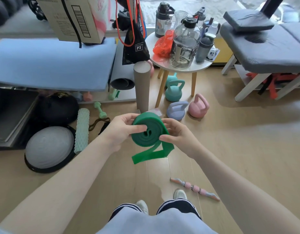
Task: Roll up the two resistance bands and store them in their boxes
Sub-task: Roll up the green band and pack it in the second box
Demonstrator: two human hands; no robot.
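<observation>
Rolling is nearly finished in the head view: the green resistance band [150,132] forms a tight coil held above the floor, with a short tail hanging at 6 o'clock. The left hand [122,130] grips the coil from 9 o'clock, fingers curled around it; the right hand [177,134] pinches its rim at 3 o'clock. Left to do, by judgement: winding the tail and boxing; a second band and the boxes cannot be identified. At 12 o'clock stand a cardboard tube [141,86], kettlebells [198,106] and a round surface [201,65] carrying bottles; nothing blocks the hands.
</observation>
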